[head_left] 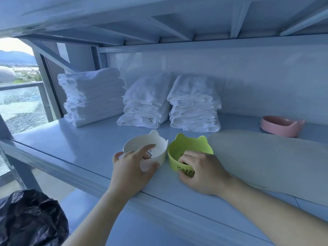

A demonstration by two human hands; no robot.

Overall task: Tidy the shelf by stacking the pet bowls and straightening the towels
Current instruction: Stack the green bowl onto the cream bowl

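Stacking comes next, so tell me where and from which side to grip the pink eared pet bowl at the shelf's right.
Pinch the pink eared pet bowl at its left rim, from above: it stands upright and open, ears at its right.

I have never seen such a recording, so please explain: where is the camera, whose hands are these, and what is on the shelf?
No machine here: a person's two bare hands, seen from one camera worn on the head, looking forward and down. The left hand grips the rim of the white bowl; the right hand grips the green bowl beside it. Both bowls stand on the shelf. Behind them are three stacks of white towels, and a pink bowl stands far right.
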